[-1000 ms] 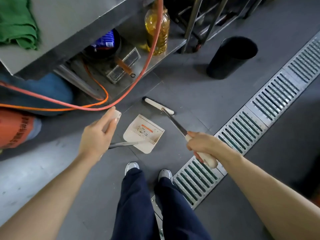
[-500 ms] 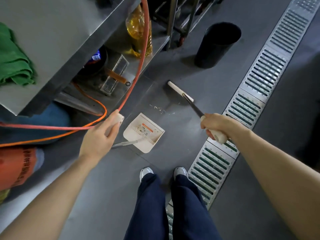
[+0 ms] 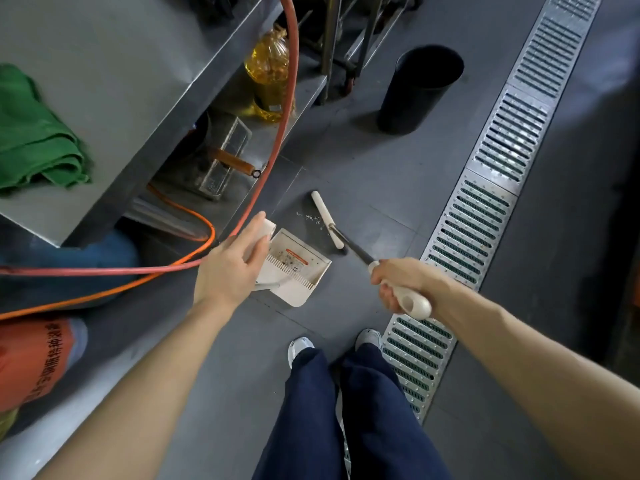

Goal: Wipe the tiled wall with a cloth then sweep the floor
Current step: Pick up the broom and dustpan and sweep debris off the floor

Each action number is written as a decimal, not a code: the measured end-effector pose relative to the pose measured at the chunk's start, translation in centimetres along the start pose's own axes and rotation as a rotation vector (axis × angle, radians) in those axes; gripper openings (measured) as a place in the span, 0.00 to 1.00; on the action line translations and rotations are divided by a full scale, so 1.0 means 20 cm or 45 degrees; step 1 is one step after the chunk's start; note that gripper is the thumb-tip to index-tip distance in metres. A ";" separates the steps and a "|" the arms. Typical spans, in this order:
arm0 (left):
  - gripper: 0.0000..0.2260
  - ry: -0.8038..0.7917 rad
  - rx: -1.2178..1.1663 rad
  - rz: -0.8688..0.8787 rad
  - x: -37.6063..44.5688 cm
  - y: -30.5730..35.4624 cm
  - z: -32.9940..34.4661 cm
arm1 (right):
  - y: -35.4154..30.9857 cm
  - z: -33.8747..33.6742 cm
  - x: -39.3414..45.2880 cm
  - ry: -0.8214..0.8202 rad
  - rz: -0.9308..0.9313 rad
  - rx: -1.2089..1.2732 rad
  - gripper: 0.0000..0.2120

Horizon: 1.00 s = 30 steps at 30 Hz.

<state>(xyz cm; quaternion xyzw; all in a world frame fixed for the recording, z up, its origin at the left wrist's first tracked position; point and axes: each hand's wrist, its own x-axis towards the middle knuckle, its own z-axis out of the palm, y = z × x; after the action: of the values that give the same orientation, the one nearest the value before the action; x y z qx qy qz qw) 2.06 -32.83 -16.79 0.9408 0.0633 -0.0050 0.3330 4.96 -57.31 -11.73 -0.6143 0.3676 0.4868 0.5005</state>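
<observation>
Broom head [image 3: 327, 221] now pulled in near dustpan [image 3: 297, 266], crumbs [image 3: 310, 216] at its 9 o'clock; right hand [image 3: 401, 284] grips broom handle, left hand [image 3: 235, 263] grips dustpan handle; sweep nearly collected; green cloth [image 3: 36, 133] on counter, 10 o'clock.

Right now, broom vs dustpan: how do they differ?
The broom is a narrow bar head on a dark shaft; the dustpan is a wide flat tray with a comb edge. The right hand grips the broom, the left hand the dustpan. Both are cream and on the floor.
</observation>
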 end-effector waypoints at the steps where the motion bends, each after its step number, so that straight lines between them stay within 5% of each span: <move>1: 0.21 0.007 0.012 0.014 -0.01 0.00 0.00 | -0.03 -0.01 -0.02 0.006 -0.017 0.026 0.04; 4: 0.23 -0.012 -0.030 -0.011 -0.03 -0.03 0.00 | -0.11 -0.04 -0.08 0.055 -0.080 -0.024 0.05; 10: 0.22 -0.012 -0.107 -0.040 -0.04 -0.07 -0.02 | -0.21 -0.08 0.03 0.154 -0.164 -0.647 0.20; 17: 0.19 0.028 -0.102 -0.005 0.03 -0.02 0.00 | -0.12 0.01 0.04 0.001 -0.055 -1.159 0.21; 30: 0.15 0.015 -0.099 -0.067 -0.02 -0.05 -0.05 | -0.17 -0.16 -0.22 -0.041 0.012 -0.665 0.22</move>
<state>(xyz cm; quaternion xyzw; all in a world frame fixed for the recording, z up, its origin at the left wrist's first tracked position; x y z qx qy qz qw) 1.54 -31.57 -16.61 0.9251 0.0901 -0.0056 0.3687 7.74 -59.74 -6.54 -0.7132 0.2243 0.5773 0.3283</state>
